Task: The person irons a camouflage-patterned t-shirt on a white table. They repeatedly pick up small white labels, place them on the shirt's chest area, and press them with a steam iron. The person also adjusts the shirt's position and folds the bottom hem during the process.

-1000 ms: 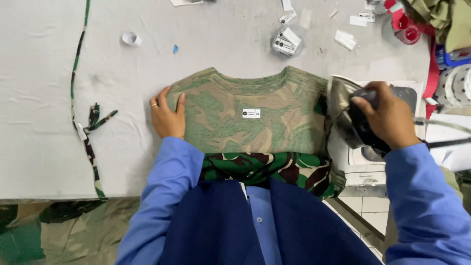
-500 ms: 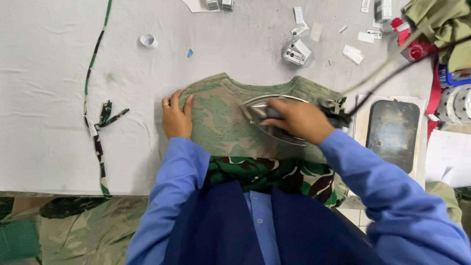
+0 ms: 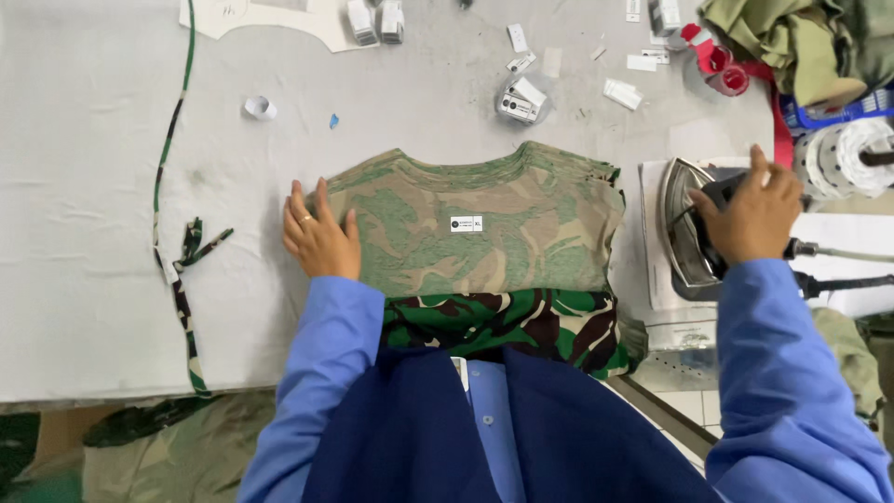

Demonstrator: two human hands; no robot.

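A pale grey padded worktable (image 3: 112, 279) carries a camouflage strip (image 3: 177, 242) at nine o'clock. The left hand (image 3: 319, 237), fingers spread, flattens the faded green camouflage garment (image 3: 484, 233) at centre. At three o'clock, the right hand (image 3: 752, 216) clamps the grey steam iron (image 3: 684, 228).

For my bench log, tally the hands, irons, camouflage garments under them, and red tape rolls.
Hands: 2, left hand, right hand
Iron: 1
Camouflage garment: 1
Red tape rolls: 2
Total: 6
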